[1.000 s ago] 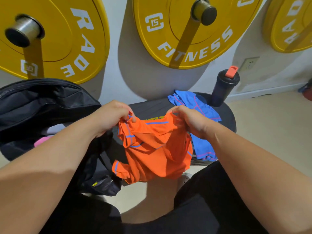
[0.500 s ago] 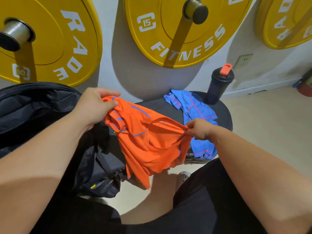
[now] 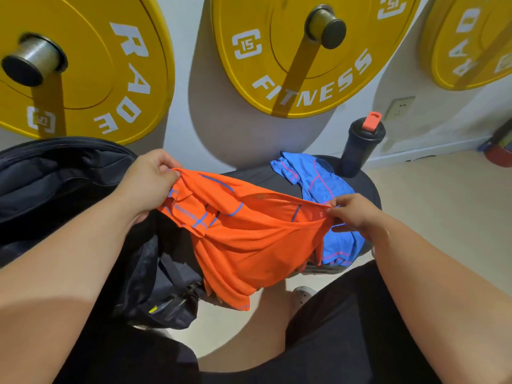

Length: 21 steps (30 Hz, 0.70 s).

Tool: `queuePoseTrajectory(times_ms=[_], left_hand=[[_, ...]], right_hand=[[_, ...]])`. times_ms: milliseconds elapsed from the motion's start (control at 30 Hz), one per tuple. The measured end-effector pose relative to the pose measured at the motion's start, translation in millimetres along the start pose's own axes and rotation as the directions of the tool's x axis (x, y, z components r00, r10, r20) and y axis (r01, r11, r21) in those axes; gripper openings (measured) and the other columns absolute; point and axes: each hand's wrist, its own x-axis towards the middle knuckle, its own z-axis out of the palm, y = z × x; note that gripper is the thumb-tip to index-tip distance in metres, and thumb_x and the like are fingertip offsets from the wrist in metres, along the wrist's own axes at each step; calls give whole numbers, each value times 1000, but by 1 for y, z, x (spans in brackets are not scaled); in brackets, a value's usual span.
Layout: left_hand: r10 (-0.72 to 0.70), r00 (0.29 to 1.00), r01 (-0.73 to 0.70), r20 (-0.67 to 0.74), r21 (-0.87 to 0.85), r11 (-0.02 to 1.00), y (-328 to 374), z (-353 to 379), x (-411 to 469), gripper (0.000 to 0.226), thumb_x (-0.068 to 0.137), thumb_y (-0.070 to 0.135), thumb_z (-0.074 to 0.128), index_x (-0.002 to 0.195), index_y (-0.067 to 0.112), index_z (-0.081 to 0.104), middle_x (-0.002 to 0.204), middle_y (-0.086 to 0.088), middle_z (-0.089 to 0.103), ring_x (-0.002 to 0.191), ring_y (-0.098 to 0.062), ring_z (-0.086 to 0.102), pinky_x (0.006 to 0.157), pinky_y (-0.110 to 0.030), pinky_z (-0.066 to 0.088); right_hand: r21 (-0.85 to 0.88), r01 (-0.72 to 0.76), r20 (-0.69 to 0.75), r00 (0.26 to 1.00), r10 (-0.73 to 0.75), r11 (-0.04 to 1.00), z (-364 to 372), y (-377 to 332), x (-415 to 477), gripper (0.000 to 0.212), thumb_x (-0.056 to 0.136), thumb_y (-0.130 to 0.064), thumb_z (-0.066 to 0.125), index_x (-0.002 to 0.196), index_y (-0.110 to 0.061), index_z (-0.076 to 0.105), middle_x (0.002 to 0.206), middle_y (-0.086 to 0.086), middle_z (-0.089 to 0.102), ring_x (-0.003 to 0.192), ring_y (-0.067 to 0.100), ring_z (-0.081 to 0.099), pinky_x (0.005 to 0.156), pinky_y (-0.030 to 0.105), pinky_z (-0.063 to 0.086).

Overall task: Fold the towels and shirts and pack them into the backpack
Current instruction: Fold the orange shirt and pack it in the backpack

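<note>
An orange shirt with thin blue stripes hangs stretched between my two hands above the black bench. My left hand grips its upper left edge, close to the open black backpack on the left. My right hand pinches the shirt's right edge, lower than the left hand. A crumpled blue shirt with pink seams lies on the bench behind and under my right hand. The orange shirt's lower part dangles loose over my knees.
A dark shaker bottle with a red cap stands at the bench's far right. Yellow weight plates hang on pegs on the wall behind. The backpack's straps hang down by my left leg. Beige floor lies to the right.
My hands have moved apart and spread the bunched orange shirt out wide. The left hand rose toward the backpack, and the right hand went right over the blue shirt.
</note>
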Motion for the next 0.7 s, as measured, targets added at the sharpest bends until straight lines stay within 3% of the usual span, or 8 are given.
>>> queuePoseTrajectory(times_ms=[167,267,333,433,500,567,633,700], left_hand=[[109,976,-99,190,-60,993,7,-3,-7,59,88,-13,37,113,32,66,80,-7,61,57,-18,52,52,-26,40],[59,981,-59,187,-7,998,11,-10,-6,49,84,-5,39,94,24,76,79,3,72,66,-13,63,61,-25,48],[27,971,-38,238,43,998,10,-16,-3,33,76,11,45,84,21,76,78,-4,73,73,-17,65,70,-32,49],[79,935,-162,346,217,963,10,-22,-4,7,78,22,75,82,19,70,74,-3,68,65,-13,63,63,-32,51],[149,941,-250,304,324,913,8,-22,-3,21,77,25,83,71,16,65,65,-3,64,59,-12,58,60,-33,47],[205,959,-257,194,303,918,8,-21,0,24,83,24,78,66,12,64,62,-5,63,61,-18,57,61,-35,45],[211,969,-235,131,220,947,7,-18,2,22,87,19,72,68,10,64,65,-9,64,63,-22,58,64,-38,48],[200,964,-227,174,156,961,10,-15,-1,16,89,16,69,73,15,68,69,-8,68,63,-17,59,67,-37,50]], right_hand=[[427,114,182,961,-209,897,-6,-29,-11,20,99,-5,52,91,-20,62,67,11,54,52,21,52,58,36,51],[470,116,241,937,-253,875,-13,-44,-17,23,98,-6,48,84,-15,62,68,10,53,54,25,50,49,38,51],[505,101,295,913,-282,857,-19,-51,-20,15,91,-9,50,91,-10,64,78,14,55,62,31,52,56,50,50],[502,111,359,876,-323,858,-32,-53,-21,37,77,3,50,109,-11,60,88,17,48,72,32,49,66,49,47],[348,174,429,844,-321,921,-42,-53,-22,63,70,11,52,126,-19,54,96,23,46,80,35,45,75,47,43],[-18,304,460,849,-262,953,-47,-56,-24,80,70,12,59,137,-30,46,101,29,55,83,39,53,83,47,48],[-386,423,408,876,-259,820,-45,-60,-28,66,71,8,65,125,-29,57,95,11,67,81,26,63,80,33,54],[-542,480,366,874,-321,690,-40,-63,-29,26,72,2,66,89,-18,65,72,-5,62,65,12,55,64,24,48]])
